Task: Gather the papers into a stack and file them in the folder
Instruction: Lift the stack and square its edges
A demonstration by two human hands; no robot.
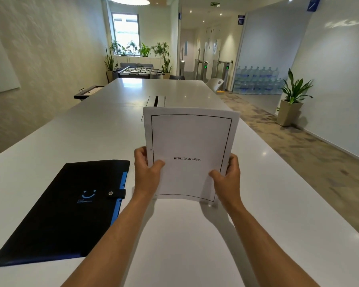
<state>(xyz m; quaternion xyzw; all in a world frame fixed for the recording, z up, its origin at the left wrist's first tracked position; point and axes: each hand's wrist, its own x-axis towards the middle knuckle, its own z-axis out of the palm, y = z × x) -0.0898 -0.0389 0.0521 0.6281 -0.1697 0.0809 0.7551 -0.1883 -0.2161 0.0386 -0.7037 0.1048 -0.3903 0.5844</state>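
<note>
A stack of white papers (190,141) stands upright over the white table (278,204), its top sheet framed in black and printed "BIBLIOGRAPHY". My left hand (146,172) grips the stack's lower left edge, thumb on the front. My right hand (228,177) grips the lower right edge the same way. The stack's bottom edge sits at or just above the tabletop; I cannot tell if it touches. A black folder (71,210) with blue inner tabs lies flat to the left, its snap strap fastened shut.
A cable slot (156,101) is cut into the table beyond the papers. The table's right edge drops to patterned carpet. A potted plant (292,100) stands at the right wall, water bottles behind it, a foosball table far back.
</note>
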